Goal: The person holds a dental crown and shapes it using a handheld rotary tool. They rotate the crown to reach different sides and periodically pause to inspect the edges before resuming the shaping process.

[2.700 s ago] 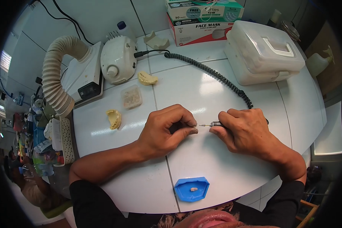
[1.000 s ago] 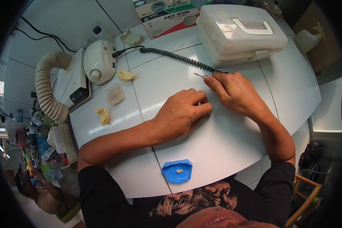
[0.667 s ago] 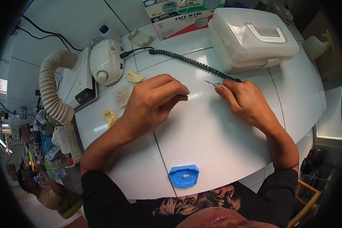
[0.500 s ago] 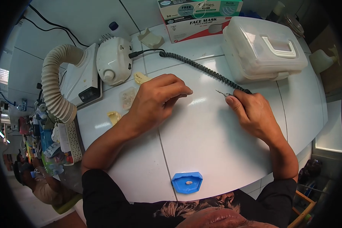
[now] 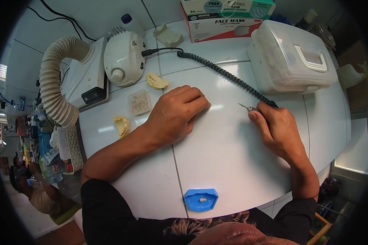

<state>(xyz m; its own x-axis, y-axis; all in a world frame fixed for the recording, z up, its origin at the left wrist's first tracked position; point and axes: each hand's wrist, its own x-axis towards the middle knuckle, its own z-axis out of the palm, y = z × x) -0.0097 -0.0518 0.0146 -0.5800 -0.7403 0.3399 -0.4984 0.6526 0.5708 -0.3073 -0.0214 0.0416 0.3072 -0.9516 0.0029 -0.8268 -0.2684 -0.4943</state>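
Observation:
My right hand [image 5: 278, 126] is wrapped round a rotary handpiece [image 5: 250, 108], whose thin metal bit points up and left; a coiled black cord [image 5: 229, 76] runs from it to a white control unit [image 5: 124, 59]. Left of it, my left hand [image 5: 178, 114] is closed above the white tiled table [image 5: 221, 159], fingertips pressed together; what they hold, if anything, is too small to make out. Beside that hand lie two yellowish dental casts [image 5: 157, 81] [image 5: 121, 126] and a clear box [image 5: 139, 102] of small pale pieces. A blue tray [image 5: 201, 207] with a small pale piece sits near the front edge.
A ribbed hose [image 5: 49, 81] on a white device stands at the left, near a white basket [image 5: 74, 149]. Face mask boxes [image 5: 227, 28] and a translucent case [image 5: 292, 61] are at the back. Another person [image 5: 41, 198] is at the far left.
My left hand has lowered a little and turned, uncovering more of the cast and the clear box. My right hand with the handpiece has shifted slightly right and down. The view has shifted slightly.

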